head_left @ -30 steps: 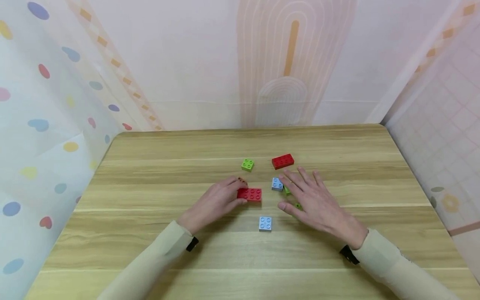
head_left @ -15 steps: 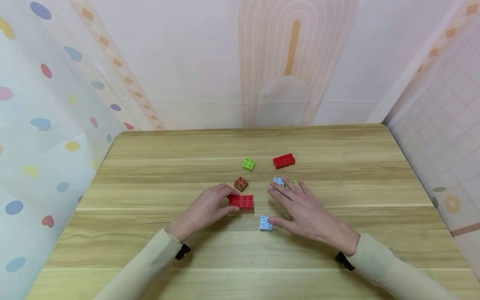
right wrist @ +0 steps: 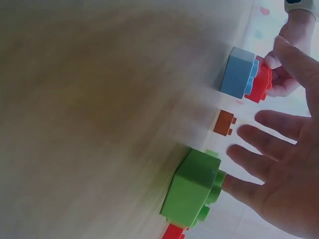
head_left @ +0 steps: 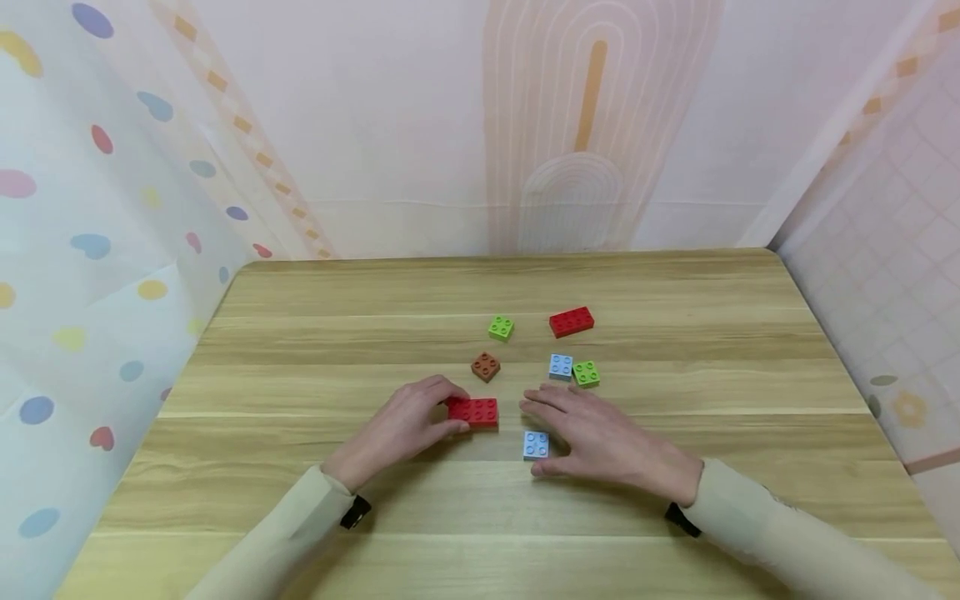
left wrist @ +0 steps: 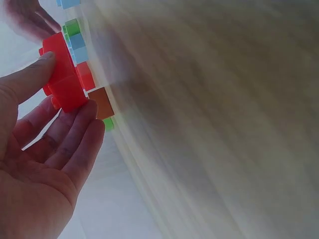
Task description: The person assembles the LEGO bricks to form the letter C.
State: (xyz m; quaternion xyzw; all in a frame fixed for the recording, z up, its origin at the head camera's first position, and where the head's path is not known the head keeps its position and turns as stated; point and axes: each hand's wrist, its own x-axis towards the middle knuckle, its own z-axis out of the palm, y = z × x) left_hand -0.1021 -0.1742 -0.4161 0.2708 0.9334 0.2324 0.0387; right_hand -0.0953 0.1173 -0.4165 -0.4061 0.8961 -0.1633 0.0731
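Note:
My left hand (head_left: 408,421) pinches a red eight-stud toy brick (head_left: 480,412) between thumb and fingers, left of the table's middle. The left wrist view shows this red brick (left wrist: 65,74) held clear of the wood, studs facing away from the table. My right hand (head_left: 600,429) is spread, fingers apart and relaxed, with thumb and fingertips around a light blue four-stud brick (head_left: 536,445) on the table. A gap shows between that blue brick (right wrist: 238,72) and the fingers in the right wrist view. A large-looking green brick (right wrist: 192,186) sits beneath the right hand, hidden from the head view.
A brown brick (head_left: 485,367) lies just beyond the left hand. Farther back are a green brick (head_left: 501,327) and another red brick (head_left: 572,322). A second blue brick (head_left: 561,367) stands beside a green one (head_left: 587,373). Patterned cloth walls (head_left: 405,125) border the wooden table (head_left: 337,308).
My left hand has drawn the red brick left and toward me, uncovering the brown brick. My right hand has moved left and nearer, from over the green bricks to around the front blue brick.

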